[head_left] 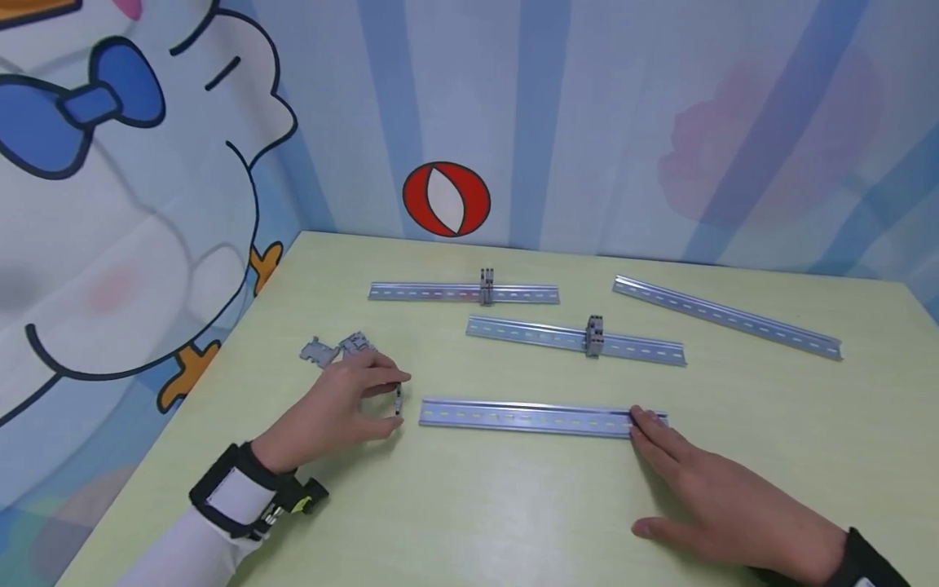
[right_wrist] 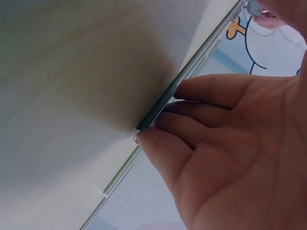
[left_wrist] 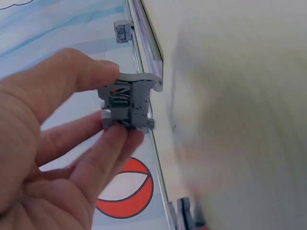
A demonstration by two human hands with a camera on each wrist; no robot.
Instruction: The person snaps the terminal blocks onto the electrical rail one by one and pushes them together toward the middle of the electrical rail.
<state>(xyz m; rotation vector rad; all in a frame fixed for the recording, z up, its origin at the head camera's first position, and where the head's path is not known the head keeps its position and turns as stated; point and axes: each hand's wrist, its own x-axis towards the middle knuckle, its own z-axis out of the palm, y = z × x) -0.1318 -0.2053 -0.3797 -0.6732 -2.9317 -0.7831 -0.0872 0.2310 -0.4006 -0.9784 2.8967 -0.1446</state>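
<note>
Between thumb and fingertips, my left hand (head_left: pixel 333 408) pinches a grey DIN rail terminal block (left_wrist: pixel 125 103), seen edge-on in the head view just beyond the left end of the nearest slotted metal rail (head_left: pixel 524 417). The block and the rail are apart. At the rail's right end lies my right hand (head_left: pixel 715 497), its extended fingers touching the metal and covering part of that end. In the right wrist view those fingers (right_wrist: pixel 211 91) sit along the rail's edge. Behind the left hand are more loose grey terminal blocks (head_left: pixel 319 351), partly hidden by it.
Two rails farther back, one at the rear (head_left: pixel 425 292) and one in the middle (head_left: pixel 524 329), each carry upright grey blocks (head_left: pixel 595 337). Another rail (head_left: pixel 726 316) lies slanted at the back right. A printed wall (head_left: pixel 469 98) borders the table (head_left: pixel 469 514).
</note>
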